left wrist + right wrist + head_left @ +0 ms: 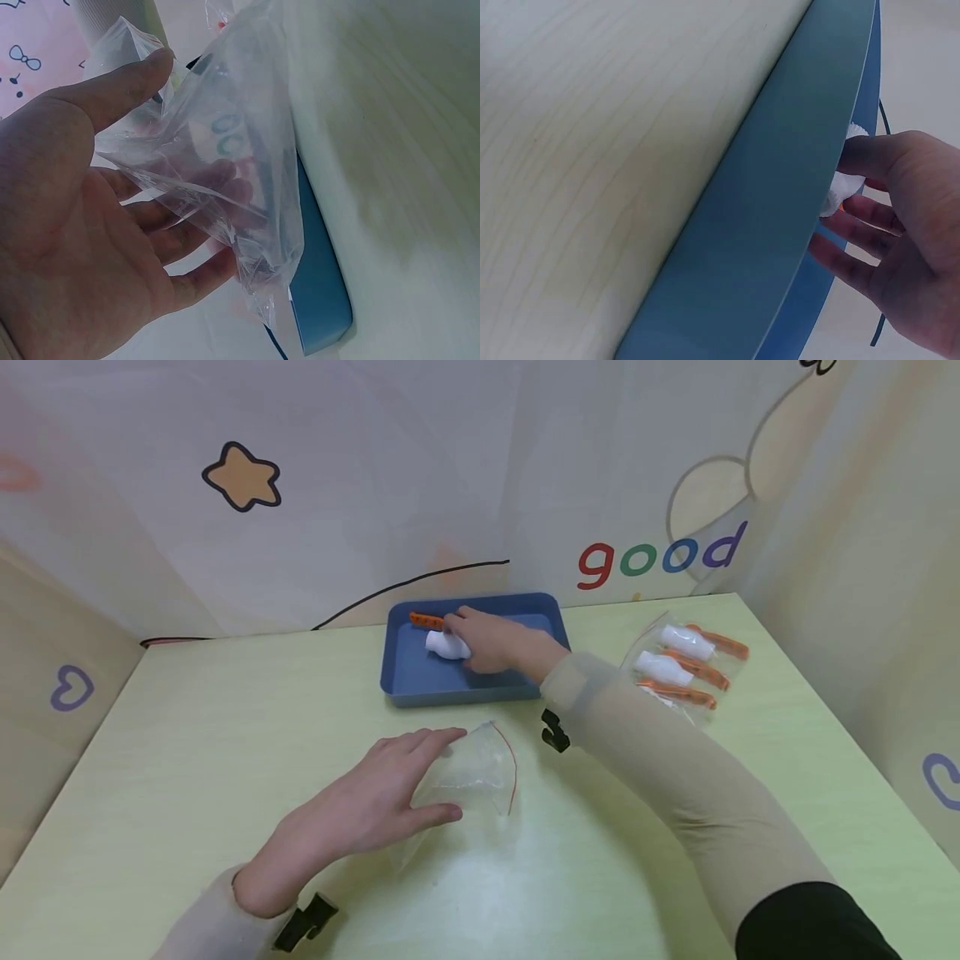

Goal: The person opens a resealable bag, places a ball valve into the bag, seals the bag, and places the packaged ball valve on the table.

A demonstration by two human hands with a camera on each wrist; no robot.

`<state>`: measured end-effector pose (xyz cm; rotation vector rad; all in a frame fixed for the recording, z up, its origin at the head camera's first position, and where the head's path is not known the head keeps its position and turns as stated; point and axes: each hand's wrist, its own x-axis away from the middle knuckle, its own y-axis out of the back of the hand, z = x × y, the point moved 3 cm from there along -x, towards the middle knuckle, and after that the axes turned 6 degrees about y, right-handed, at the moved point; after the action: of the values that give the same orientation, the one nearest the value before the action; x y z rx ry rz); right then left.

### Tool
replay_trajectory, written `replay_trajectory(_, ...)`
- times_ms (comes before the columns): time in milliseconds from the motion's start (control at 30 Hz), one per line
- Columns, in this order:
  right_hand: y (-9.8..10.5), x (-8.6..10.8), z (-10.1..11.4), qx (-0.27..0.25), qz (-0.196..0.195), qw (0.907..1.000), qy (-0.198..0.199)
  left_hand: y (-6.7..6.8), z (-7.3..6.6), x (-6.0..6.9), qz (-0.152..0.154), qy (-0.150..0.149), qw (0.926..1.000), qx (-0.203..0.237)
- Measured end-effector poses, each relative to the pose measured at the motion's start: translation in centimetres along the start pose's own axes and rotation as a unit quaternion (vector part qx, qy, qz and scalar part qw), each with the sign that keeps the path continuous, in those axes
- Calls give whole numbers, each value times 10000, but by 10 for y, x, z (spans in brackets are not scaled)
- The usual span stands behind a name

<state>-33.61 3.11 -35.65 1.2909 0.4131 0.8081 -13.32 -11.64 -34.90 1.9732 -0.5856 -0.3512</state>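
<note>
My left hand (367, 797) is spread around a clear plastic bag (480, 768) with a red line along one edge. In the left wrist view its thumb and fingers stand apart, with the bag (259, 165) between and in front of them. Over the blue tray (465, 697), my right hand (491, 639) pinches a soft white bundle (442, 645), which looks like rolled cloth in the right wrist view. Beside its fingertips lies an orange strip-like piece (425, 621) with small holes, partly hidden. The tray wall covers part of the white bundle (845, 187) in the right wrist view.
To the right of the tray lie clear bags with white bundles (663, 668) and orange pieces (697, 668). Behind the table (262, 718) hangs a printed curtain (420, 468); another cloth wall (885, 610) borders the right side.
</note>
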Motion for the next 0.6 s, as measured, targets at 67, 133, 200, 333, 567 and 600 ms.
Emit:
replay_trajectory(67, -1, 1, -1, -79, 12, 10000, -60, -1, 0, -1, -30, -36, 10000, -11)
replay_trajectory(133, -1, 1, -1, -88, 35, 9999, -53, -1, 0, -1, -49, -55, 10000, -19)
replay_trajectory(200, -3, 1, 0, -82, 41, 9999, -55, -1, 0, -1, -66, -79, 9999, -22)
replay_trajectory(333, -4, 1, -1, -84, 83, 9997, -193, -2, 1, 0, -72, -93, 9999, -10)
replay_trajectory(567, -6, 3, -5, -290, 20, 9990, -339, -2, 2, 1, -6, -13, 10000, 25)
replay_trajectory(600, -6, 3, -6, -337, -5, 9988, -342, -2, 2, 1, -4, -15, 10000, 31)
